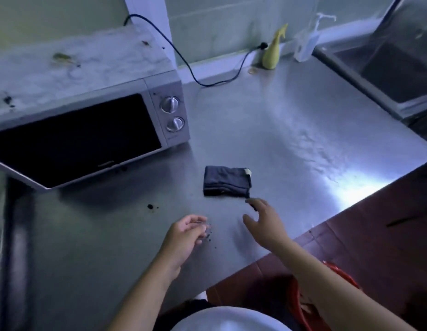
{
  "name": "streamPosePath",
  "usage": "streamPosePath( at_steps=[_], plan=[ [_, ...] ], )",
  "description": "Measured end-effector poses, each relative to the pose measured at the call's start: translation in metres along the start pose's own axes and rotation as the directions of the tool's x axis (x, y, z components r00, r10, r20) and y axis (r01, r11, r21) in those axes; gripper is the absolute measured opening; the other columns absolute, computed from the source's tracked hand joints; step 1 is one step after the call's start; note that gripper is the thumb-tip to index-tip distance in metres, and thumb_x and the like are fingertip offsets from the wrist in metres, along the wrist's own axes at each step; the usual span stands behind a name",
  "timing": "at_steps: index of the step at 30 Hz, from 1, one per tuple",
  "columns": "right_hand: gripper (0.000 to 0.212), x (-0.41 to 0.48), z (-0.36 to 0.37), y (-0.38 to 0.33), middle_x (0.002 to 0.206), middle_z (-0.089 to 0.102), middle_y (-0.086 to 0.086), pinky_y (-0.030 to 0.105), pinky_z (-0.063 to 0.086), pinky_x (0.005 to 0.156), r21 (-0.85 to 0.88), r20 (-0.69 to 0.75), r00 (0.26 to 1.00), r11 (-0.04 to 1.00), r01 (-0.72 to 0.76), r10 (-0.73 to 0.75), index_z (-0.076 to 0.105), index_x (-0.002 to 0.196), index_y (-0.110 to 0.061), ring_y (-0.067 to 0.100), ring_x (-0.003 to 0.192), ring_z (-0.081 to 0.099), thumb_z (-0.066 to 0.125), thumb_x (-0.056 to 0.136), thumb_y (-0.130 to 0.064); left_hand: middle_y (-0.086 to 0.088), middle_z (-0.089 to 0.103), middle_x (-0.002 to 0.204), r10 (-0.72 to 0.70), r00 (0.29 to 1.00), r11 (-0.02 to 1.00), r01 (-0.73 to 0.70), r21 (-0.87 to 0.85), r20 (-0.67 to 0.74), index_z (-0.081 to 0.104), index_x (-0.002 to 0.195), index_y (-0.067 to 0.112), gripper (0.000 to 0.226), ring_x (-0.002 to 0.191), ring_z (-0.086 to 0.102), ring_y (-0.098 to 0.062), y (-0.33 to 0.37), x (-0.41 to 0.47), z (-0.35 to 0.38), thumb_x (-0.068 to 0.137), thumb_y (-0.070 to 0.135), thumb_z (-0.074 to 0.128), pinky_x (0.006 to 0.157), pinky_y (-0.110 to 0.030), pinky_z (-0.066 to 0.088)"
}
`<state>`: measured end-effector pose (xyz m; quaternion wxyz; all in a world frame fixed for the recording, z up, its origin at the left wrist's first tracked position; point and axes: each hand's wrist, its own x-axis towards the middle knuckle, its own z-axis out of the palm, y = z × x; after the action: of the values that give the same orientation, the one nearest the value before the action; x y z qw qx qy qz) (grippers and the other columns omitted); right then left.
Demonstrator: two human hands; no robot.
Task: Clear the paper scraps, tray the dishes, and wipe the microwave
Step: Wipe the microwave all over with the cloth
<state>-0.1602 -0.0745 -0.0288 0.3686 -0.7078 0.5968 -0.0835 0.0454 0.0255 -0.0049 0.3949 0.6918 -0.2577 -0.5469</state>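
**Two hands over a steel tabletop, near a folded cloth**

The right hand [265, 220] is held over the tabletop [291, 130] with its fingers spread and holding nothing. Its fingertips are just beside the near corner of a dark folded cloth [228, 181]. I cannot tell if they touch it.

The left hand [183, 235] is turned palm up, with its fingers loosely bent. It pinches nothing that I can see. Small dark crumbs [208, 231] lie on the tabletop right by its fingertips. A bigger dark spot [150, 206] sits a little to the left.

The microwave [88, 130] stands at the left of the tabletop, well apart from both hands. Its door is shut, and it has two round knobs on the right side. Its top has dirty marks [62, 57] on it. A black cord [183, 58] runs behind it to the wall.

At the back stand a yellow spray bottle [273, 51] and a clear pump bottle [305, 44]. A sink [386, 68] is at the far right. A red bucket [300, 306] sits on the floor by the person.
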Motion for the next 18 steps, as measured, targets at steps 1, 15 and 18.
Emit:
streamPosePath(
  at_steps=[1,15,18],
  plan=[
    [0.06,0.018,0.005,-0.009,0.159,0.031,0.003,0.045,0.03,0.115,-0.142,0.037,0.998,0.988,0.057,-0.052,0.035,0.152,-0.025,0.026,0.143,0.032,0.055,0.096,-0.037,-0.006,0.075,0.097,-0.003,1.0,1.0,0.003,-0.006,-0.016,0.071,0.1,0.018,0.017,0.081,0.067,-0.012,-0.001,0.0,-0.011,0.094,0.007,0.06,0.067,-0.02,0.051],
    [0.093,0.159,0.065,-0.018,0.166,0.0,0.016,0.065,0.008,0.115,-0.688,0.316,0.901,0.582,0.433,-0.297,-0.02,0.154,-0.032,0.041,0.15,0.003,0.047,0.09,-0.037,-0.01,0.074,0.093,-0.226,0.863,0.957,0.11,-0.27,-0.451,0.07,0.1,0.01,0.018,0.078,0.067,-0.015,-0.022,-0.032,-0.078,0.095,-0.002,0.058,0.065,-0.021,0.052],
    [0.097,0.179,0.049,-0.017,0.165,0.0,0.019,0.057,0.026,0.112,-0.628,0.371,0.851,0.574,0.525,-0.373,-0.01,0.158,-0.027,0.042,0.143,0.026,0.055,0.086,-0.022,-0.007,0.074,0.089,-0.283,0.84,0.935,0.135,-0.328,-0.463,0.07,0.099,0.01,0.017,0.076,0.066,-0.015,-0.025,-0.032,-0.06,0.095,-0.001,0.058,0.062,-0.021,0.053]
  ],
)
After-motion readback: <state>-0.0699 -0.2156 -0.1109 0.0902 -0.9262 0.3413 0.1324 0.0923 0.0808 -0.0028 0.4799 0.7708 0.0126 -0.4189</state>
